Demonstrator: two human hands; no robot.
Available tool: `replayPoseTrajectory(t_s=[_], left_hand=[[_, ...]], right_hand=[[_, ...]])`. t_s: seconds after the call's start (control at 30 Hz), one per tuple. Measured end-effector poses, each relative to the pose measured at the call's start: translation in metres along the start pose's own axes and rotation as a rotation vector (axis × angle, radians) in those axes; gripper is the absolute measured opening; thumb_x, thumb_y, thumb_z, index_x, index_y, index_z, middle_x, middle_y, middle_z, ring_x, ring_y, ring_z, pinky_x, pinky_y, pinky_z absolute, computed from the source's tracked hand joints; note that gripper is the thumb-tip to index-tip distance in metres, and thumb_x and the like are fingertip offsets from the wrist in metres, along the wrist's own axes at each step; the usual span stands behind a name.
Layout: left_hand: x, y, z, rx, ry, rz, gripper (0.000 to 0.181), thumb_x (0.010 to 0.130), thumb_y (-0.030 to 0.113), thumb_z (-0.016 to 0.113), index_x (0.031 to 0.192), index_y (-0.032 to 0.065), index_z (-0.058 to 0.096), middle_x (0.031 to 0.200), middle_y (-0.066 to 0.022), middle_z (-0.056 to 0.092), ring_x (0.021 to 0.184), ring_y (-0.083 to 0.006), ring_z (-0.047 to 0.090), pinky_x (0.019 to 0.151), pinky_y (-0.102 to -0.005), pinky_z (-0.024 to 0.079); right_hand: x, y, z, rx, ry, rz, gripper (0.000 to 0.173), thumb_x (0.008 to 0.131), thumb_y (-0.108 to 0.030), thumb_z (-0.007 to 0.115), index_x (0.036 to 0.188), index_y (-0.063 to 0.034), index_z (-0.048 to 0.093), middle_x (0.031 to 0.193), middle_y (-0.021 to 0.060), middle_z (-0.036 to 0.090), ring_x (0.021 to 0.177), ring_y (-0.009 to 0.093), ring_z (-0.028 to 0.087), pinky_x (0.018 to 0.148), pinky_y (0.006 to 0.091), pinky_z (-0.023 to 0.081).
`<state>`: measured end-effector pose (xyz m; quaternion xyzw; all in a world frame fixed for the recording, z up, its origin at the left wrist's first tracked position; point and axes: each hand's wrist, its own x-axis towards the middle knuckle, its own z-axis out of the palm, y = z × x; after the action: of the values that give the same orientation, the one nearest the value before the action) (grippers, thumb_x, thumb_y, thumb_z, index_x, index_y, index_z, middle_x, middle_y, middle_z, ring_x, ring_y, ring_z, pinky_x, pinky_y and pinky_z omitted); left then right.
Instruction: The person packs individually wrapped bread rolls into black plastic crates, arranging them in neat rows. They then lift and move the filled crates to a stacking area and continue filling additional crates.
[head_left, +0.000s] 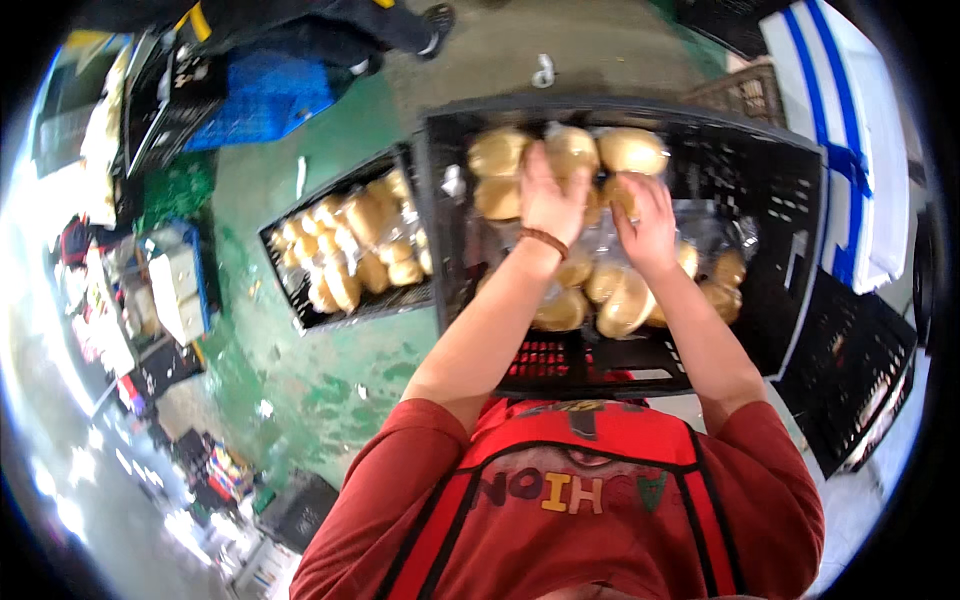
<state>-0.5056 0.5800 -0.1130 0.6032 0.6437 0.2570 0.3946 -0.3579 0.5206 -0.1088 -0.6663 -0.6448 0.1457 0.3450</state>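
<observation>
In front of my body is a large black plastic crate (772, 202) holding several clear plastic bags of tan, rounded food pieces, perhaps rolls or potatoes. Both of my hands are inside it, on the bag at the far side (634, 151). My left hand (553, 196) lies over that bag, fingers pointing away and thumb apart; blur hides whether it grips. Curled around a tan piece (619, 196) in the same bag are the thumb and fingers of my right hand (646, 225). Closer to me, more bagged pieces (626, 304) lie below my wrists.
A lower black crate (367, 315) with similar bagged pieces stands on the green floor (300, 390) at left. At right are a white box with blue tape (881, 150) and another black crate (847, 367). A person's legs (315, 37) and a blue crate (262, 94) appear top left.
</observation>
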Motion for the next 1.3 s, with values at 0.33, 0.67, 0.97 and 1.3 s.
replayPoseTrajectory(t_s=[0.33, 0.67, 0.97, 1.3], left_hand=[[-0.046, -0.149, -0.220, -0.004, 0.543, 0.033, 0.049, 0.078, 0.002, 0.066, 0.123, 0.0031, 0.047, 0.108, -0.0117, 0.056, 0.091, -0.0222, 0.056, 0.073, -0.0303, 0.049], [-0.022, -0.459, -0.263, 0.268, 0.356, -0.780, 0.106, 0.060, 0.029, 0.085, 0.141, -0.0030, 0.024, 0.140, -0.0225, 0.036, 0.128, -0.0332, 0.038, 0.106, -0.0363, 0.033], [0.040, -0.502, -0.217, 0.327, 0.515, -1.019, 0.112, 0.044, 0.029, 0.093, 0.132, 0.0014, 0.029, 0.130, -0.0210, 0.043, 0.120, -0.0338, 0.044, 0.104, -0.0387, 0.038], [0.028, -0.521, -0.249, 0.647, -0.057, -1.010, 0.057, 0.077, 0.050, 0.066, 0.104, -0.0003, 0.066, 0.101, -0.0207, 0.066, 0.095, -0.0309, 0.065, 0.087, -0.0387, 0.049]], right_hand=[[-0.055, -0.063, 0.065, -0.024, -0.550, -0.287, 0.038, 0.068, -0.010, 0.063, 0.106, -0.0094, 0.059, 0.111, 0.0059, 0.058, 0.110, 0.025, 0.051, 0.090, 0.0411, 0.040], [-0.067, -0.038, 0.081, -0.152, -0.571, -0.447, 0.037, 0.067, -0.011, 0.054, 0.103, -0.0009, 0.058, 0.109, 0.0112, 0.059, 0.104, 0.031, 0.054, 0.085, 0.0442, 0.042], [-0.100, -0.003, 0.085, -0.088, -0.642, -0.148, 0.038, 0.064, -0.013, 0.059, 0.100, -0.0018, 0.062, 0.101, 0.0103, 0.061, 0.097, 0.032, 0.057, 0.083, 0.0440, 0.043], [-0.064, -0.050, 0.093, -0.232, -0.481, -0.425, 0.030, 0.066, -0.012, 0.056, 0.093, -0.0012, 0.062, 0.098, 0.0110, 0.063, 0.096, 0.031, 0.059, 0.080, 0.0434, 0.045]])
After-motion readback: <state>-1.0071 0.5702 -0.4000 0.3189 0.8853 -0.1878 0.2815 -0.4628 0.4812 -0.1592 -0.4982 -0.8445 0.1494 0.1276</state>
